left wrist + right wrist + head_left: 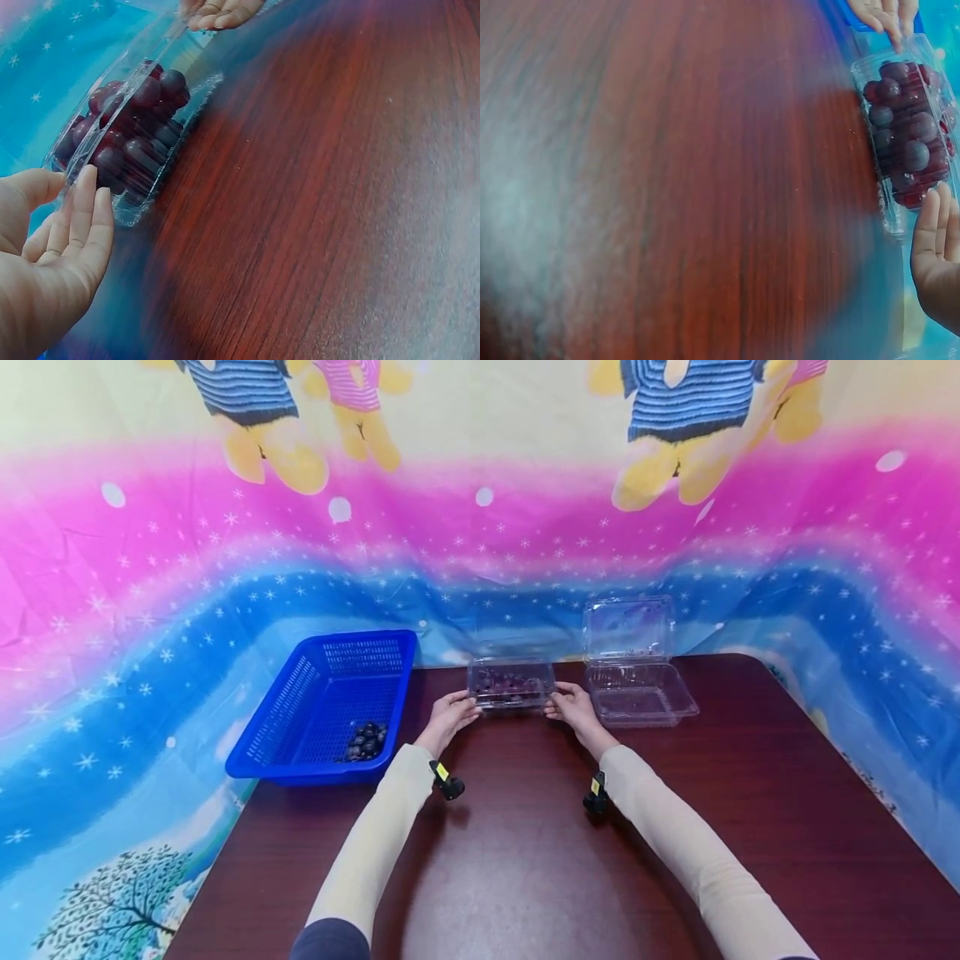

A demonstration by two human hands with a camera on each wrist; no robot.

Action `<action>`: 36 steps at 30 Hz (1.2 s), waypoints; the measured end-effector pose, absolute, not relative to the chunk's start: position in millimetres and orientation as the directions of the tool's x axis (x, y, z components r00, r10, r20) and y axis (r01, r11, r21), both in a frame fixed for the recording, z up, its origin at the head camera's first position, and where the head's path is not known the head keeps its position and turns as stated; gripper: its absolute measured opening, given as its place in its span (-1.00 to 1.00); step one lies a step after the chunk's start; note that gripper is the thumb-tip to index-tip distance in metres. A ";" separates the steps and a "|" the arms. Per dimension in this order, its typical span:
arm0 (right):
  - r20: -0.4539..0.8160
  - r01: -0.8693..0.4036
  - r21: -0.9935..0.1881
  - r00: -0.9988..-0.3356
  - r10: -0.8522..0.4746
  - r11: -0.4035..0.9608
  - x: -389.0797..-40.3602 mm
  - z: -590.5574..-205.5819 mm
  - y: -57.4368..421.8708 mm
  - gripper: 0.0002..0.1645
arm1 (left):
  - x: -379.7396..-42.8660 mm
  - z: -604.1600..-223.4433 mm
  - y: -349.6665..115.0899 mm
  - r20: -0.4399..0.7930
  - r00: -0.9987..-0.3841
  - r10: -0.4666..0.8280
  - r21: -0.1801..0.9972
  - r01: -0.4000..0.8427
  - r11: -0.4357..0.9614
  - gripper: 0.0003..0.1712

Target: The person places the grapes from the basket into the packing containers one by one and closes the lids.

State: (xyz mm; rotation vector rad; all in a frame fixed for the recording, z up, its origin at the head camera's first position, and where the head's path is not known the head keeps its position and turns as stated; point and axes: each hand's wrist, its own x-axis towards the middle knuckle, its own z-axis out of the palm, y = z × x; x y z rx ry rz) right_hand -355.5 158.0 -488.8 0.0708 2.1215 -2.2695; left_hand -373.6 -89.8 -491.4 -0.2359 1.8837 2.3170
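Observation:
A clear plastic clamshell box [512, 683] with its lid down stands near the table's far edge, dark red grapes [127, 135] showing through its walls. My left hand [451, 718] grips its left end, thumb on the lid's rim and fingers [84, 214] along the side. At the opposite end my right hand [573, 710] holds the box, its fingers [928, 225] against the end wall. The right thumb is hidden in the right wrist view.
Left of the box, a blue perforated basket [281, 727] holds a small heap of dark grapes [366, 742] in its near right corner. A second clear clamshell box [637, 697] stands on the right, lid raised. Behind the dark wooden table [517, 868] hangs a printed cloth [480, 552].

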 end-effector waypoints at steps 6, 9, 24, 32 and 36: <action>0.073 -0.073 -0.997 -0.997 0.035 -0.017 -366.8 -509.1 160.1 -0.48 | -373.5 -490.6 -87.3 -0.164 -0.986 -0.007 0.976 -0.162 -0.144 -0.52; 0.085 -0.083 -0.995 -0.995 0.049 0.048 -365.4 -508.7 160.0 -0.49 | -371.9 -489.9 -86.5 -0.154 -0.988 -0.015 0.984 -0.152 -0.095 -0.52; 0.063 -0.043 -0.970 -0.995 0.075 0.238 -351.5 -493.8 158.2 -0.50 | -363.6 -488.1 -85.7 -0.111 -0.993 -0.037 0.993 -0.110 -0.041 -0.57; 0.060 -0.038 -0.972 -0.994 0.091 0.232 -350.5 -494.0 157.3 -0.52 | -360.6 -483.0 -85.6 -0.125 -0.992 -0.028 0.992 -0.125 0.008 -0.54; 0.048 -0.027 -0.976 -0.995 0.093 0.217 -349.5 -492.6 156.8 -0.51 | -381.3 -508.1 -90.7 -0.082 -0.997 -0.016 0.997 -0.082 -0.002 -0.55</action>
